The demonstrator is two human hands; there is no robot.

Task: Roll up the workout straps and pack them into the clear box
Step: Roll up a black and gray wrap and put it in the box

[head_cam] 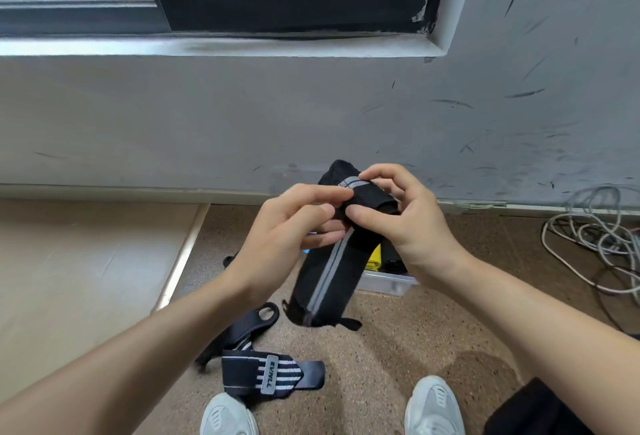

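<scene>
Left hand point(287, 227), right hand point(405, 216) pinch strap point(325, 279) top edge, close together; tail hangs free near clear box point(388, 284).

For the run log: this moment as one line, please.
phase: rolling; left hand: pinches black strap, upper end; right hand: pinches same end; clear box: on floor behind it; striped strap: loose on floor
</scene>
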